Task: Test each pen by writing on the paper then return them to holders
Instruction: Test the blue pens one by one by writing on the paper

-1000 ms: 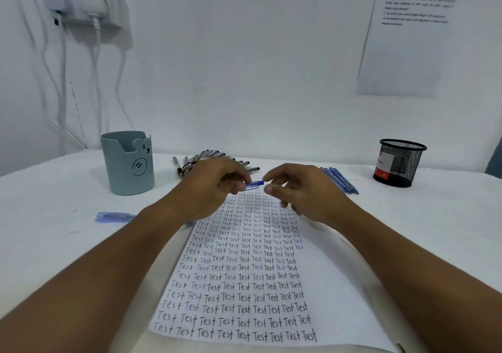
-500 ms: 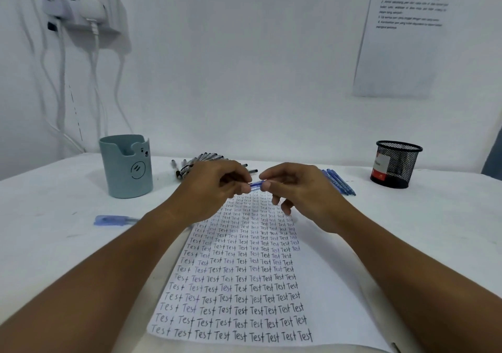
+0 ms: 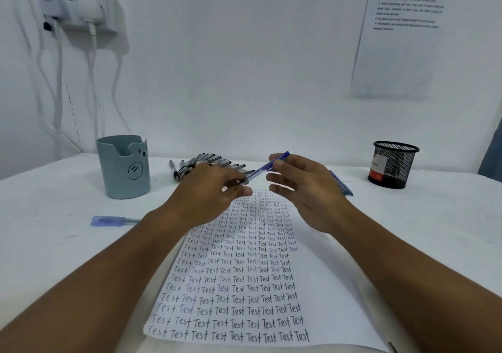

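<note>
Soft, even light is falling; faint shadows are lying beside the blue holder (image 3: 123, 166); edges are bending, hands blurring.

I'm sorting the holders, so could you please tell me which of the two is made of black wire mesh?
The black mesh holder at the far right; the blue-grey holder on the left is solid, with a bear face.

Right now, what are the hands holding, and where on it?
The right hand pinches a blue pen near its upper end; the left hand touches its lower tip, though blur hides whether it grips.
</note>
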